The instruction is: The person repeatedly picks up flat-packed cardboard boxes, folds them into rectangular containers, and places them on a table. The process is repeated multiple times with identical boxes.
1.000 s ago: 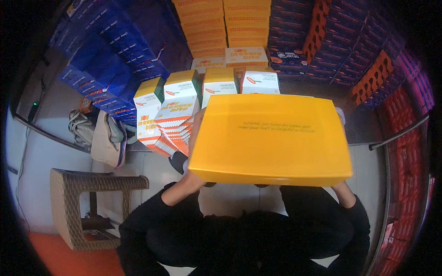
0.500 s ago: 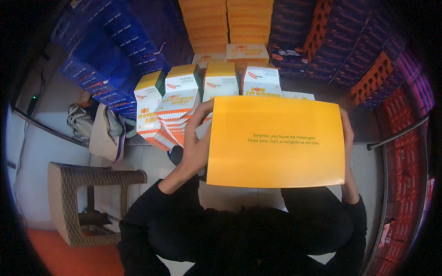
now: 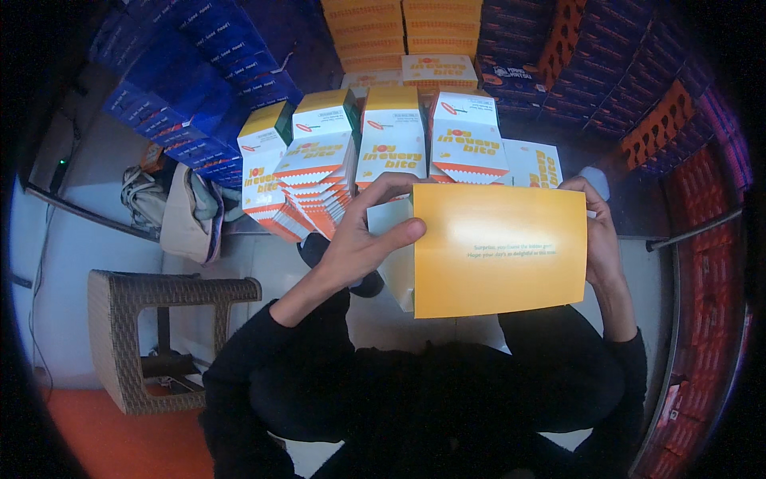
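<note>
A yellow cardboard box [image 3: 501, 275] with small green print on the face toward me is held up between my two hands, above my lap. Along its left side a pale side panel [image 3: 396, 267] shows, turned away from the yellow face. My left hand [image 3: 371, 235] grips that side, its thumb by the yellow panel's left edge and its fingers over the top. At the opposite end my right hand [image 3: 600, 231] is closed on the box's right edge, fingertips near the upper corner. The far side of the box is hidden from me.
Beyond the box stand rows of nested white-and-orange cartons [image 3: 315, 172]. Blue boxes [image 3: 183, 104] are stacked at left, yellow boxes [image 3: 443, 28] at the back, dark purple boxes [image 3: 598, 72] and red ones [image 3: 698, 279] at right. A woven stool [image 3: 120, 343] and a bag [image 3: 190, 215] are at left.
The box has turned so its left side panel now shows. My left thumb has come round to the front, and my right fingers have moved onto the upper right corner.
</note>
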`<state>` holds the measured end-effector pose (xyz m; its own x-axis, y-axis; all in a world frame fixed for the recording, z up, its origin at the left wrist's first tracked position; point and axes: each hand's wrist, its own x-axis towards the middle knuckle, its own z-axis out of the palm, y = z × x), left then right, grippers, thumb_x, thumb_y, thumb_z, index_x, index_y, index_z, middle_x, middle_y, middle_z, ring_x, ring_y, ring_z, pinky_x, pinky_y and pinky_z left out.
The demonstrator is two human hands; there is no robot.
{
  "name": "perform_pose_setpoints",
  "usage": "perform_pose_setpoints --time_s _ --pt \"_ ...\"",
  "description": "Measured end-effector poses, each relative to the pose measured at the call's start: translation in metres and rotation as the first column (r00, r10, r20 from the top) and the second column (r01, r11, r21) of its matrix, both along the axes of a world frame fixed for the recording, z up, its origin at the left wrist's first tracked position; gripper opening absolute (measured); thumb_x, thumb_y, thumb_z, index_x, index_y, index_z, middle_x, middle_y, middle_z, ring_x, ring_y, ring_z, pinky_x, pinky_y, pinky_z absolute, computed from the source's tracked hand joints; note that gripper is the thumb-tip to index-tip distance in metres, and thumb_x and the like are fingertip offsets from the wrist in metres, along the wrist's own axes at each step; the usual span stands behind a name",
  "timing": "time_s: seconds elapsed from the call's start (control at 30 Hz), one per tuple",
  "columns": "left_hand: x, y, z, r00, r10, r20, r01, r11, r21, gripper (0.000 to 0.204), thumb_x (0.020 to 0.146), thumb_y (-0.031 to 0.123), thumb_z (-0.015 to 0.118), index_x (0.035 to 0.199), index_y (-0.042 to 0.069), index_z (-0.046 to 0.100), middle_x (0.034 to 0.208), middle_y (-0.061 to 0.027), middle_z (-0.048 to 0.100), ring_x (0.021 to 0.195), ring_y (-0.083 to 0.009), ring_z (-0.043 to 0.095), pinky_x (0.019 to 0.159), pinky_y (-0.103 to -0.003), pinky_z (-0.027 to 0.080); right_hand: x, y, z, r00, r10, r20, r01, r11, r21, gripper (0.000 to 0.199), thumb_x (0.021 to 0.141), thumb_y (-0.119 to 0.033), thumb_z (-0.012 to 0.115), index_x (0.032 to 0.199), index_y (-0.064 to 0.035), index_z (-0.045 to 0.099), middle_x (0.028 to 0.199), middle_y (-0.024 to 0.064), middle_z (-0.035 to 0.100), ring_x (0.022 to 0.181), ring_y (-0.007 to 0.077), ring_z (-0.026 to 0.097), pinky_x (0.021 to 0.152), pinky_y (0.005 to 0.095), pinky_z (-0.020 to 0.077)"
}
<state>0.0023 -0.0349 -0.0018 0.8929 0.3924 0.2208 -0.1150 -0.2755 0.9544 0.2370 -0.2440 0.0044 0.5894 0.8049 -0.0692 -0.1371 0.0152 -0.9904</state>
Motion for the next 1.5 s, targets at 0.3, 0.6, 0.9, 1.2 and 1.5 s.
perform_pose_setpoints --time_s 0.3,0.6,0.9,1.2,1.5 --pt "-0.001 0.001 0.000 0.995 -0.023 -0.094 0.020 0.999 -0.035 0.041 0.078 0.025 0.072 0.111 0.010 0.054 0.112 -0.0065 0.057 0.116 -0.0211 0.048 0.106 -0.046 0.029 0.004 -0.002 -0.001 0.986 0.073 0.150 -0.070 0.997 -0.026 0.013 0.081 0.001 0.060 0.090 -0.0073 0.064 0.103 0.0074 0.065 0.087 0.0136 0.063 0.078 0.0284 0.0516" --pt "0.008 -0.009 0.008 0.987 0.055 -0.148 -0.063 0.997 -0.049 0.036 0.080 0.019 0.070 0.111 0.008 0.054 0.105 -0.0039 0.059 0.105 -0.0179 0.053 0.098 -0.034 0.037 -0.044 0.009 0.035 -0.008 0.359 0.933 -0.156 0.922 -0.355 0.093 0.055 -0.031 0.083 0.135 -0.0117 0.041 0.140 0.0166 0.034 0.130 0.0349 0.031 0.104 0.0507 0.0296" --pt "0.021 -0.011 0.019 0.892 -0.247 0.378 0.450 0.563 -0.693 0.114 0.072 0.051 0.075 0.150 0.017 -0.002 0.151 -0.0143 0.019 0.137 -0.0234 0.022 0.110 -0.040 0.024 -0.051 0.031 0.034 0.520 0.119 0.846 -0.169 0.985 -0.035 0.110 0.054 -0.026 0.085 0.142 -0.0033 0.024 0.137 0.0202 0.032 0.129 0.0345 0.032 0.109 0.0433 0.0242" --pt "0.039 -0.036 0.022 0.928 -0.009 0.371 0.259 0.732 -0.630 0.113 0.073 0.042 0.074 0.148 0.018 -0.007 0.142 -0.0141 0.032 0.127 -0.0273 0.042 0.103 -0.042 0.040 -0.079 0.051 0.044 0.881 0.181 0.438 -0.286 0.940 0.187 0.112 0.062 -0.020 0.084 0.144 0.0018 0.011 0.143 0.0180 0.027 0.136 0.0280 0.024 0.111 0.0382 0.0205" --pt "0.045 -0.031 0.025 0.859 -0.006 0.511 0.336 0.760 -0.556 0.110 0.073 0.045 0.072 0.148 0.019 -0.005 0.139 -0.0150 0.035 0.124 -0.0272 0.045 0.098 -0.041 0.046 -0.078 0.053 0.044 0.876 0.249 0.413 -0.335 0.930 0.150 0.121 0.058 -0.023 0.088 0.146 -0.0019 0.009 0.143 0.0157 0.027 0.136 0.0269 0.023 0.111 0.0385 0.0204"
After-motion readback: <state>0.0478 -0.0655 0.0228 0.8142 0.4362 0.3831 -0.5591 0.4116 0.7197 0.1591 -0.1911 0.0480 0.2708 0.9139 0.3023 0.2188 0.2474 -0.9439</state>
